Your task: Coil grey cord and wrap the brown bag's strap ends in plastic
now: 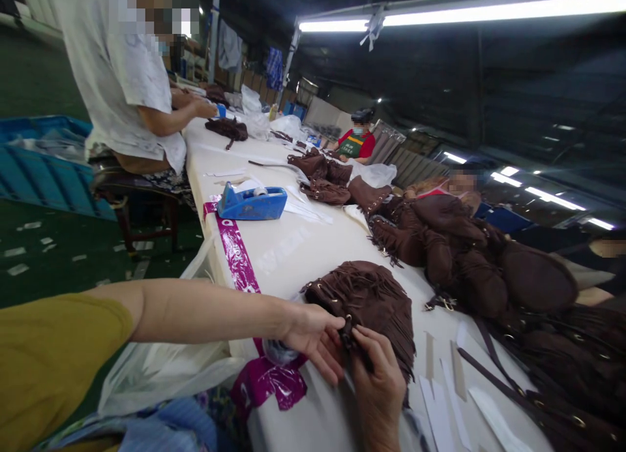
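A brown fringed suede bag (372,302) lies on the white table (293,243) right in front of me. My left hand (313,338) reaches in from the left and pinches the bag's near edge by a small metal fitting. My right hand (376,374) comes up from below, fingers closed on the same dark edge of the bag. Both hands meet at that spot, thumbs pressed on the material.
A blue tape dispenser (252,202) sits further up the table. Piles of brown bags (464,250) lie right and beyond. White paper strips (440,400) lie near my right hand. A person in white (122,80) sits at left; others sit farther back.
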Action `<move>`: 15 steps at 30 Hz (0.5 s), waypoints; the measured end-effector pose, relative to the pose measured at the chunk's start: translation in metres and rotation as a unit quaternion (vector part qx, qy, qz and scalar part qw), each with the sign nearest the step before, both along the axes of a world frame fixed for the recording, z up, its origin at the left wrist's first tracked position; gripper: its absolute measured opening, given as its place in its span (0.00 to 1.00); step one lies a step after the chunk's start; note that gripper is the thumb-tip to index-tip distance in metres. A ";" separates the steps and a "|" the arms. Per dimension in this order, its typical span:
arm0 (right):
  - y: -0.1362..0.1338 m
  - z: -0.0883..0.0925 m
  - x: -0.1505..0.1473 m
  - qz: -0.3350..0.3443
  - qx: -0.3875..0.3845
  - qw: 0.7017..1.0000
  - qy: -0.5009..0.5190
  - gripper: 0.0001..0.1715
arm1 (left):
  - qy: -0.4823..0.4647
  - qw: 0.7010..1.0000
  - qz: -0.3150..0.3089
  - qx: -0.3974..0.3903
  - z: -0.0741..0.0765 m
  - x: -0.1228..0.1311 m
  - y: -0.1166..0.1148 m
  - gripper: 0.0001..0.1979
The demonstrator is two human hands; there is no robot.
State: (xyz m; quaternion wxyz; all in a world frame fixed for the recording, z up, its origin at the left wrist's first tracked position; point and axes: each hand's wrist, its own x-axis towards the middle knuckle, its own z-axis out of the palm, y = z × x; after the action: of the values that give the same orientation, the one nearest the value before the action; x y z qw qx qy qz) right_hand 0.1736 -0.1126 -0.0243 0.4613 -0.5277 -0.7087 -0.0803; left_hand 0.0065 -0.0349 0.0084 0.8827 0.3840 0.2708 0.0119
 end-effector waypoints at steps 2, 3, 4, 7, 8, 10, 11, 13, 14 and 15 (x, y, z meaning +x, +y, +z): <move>-0.001 -0.001 -0.004 0.028 -0.032 0.999 -0.008 0.10 | -0.005 0.998 0.053 -0.040 -0.007 0.010 0.001 0.18; -0.001 -0.001 -0.004 0.039 -0.052 0.998 -0.009 0.11 | 0.005 0.996 0.073 -0.044 -0.008 0.015 0.002 0.16; -0.001 -0.003 -0.004 0.038 -0.071 0.997 -0.006 0.12 | 0.020 0.995 0.085 -0.040 -0.008 0.019 0.003 0.15; 0.000 -0.006 0.000 -0.005 -0.074 0.997 0.006 0.15 | 0.053 0.995 0.089 -0.011 -0.005 0.024 0.007 0.16; 0.001 -0.008 0.002 -0.015 -0.068 0.998 -0.004 0.17 | 0.057 0.995 0.080 -0.001 -0.004 0.023 0.009 0.16; 0.004 -0.010 0.005 -0.004 -0.075 0.996 -0.053 0.26 | 0.067 0.996 0.052 0.009 -0.004 0.019 0.012 0.14; 0.007 -0.011 0.006 0.010 -0.085 0.993 -0.086 0.31 | 0.071 0.997 0.036 0.009 -0.003 0.017 0.014 0.14; 0.015 -0.010 0.006 0.014 -0.105 0.985 -0.140 0.36 | 0.080 0.997 -0.007 0.014 0.001 0.014 0.019 0.15; 0.020 -0.008 0.006 0.006 -0.110 0.981 -0.158 0.36 | 0.082 0.996 -0.026 0.019 0.005 0.014 0.023 0.15; 0.026 -0.005 0.006 -0.007 -0.114 0.979 -0.171 0.35 | 0.083 0.995 -0.045 0.025 0.011 0.015 0.027 0.15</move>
State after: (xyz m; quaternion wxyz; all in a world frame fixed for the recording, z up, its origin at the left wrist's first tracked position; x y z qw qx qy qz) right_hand 0.1791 -0.0865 -0.0291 0.2697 -0.5605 -0.7777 -0.0913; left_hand 0.0214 -0.0077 0.0194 0.8469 0.4169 0.3257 -0.0528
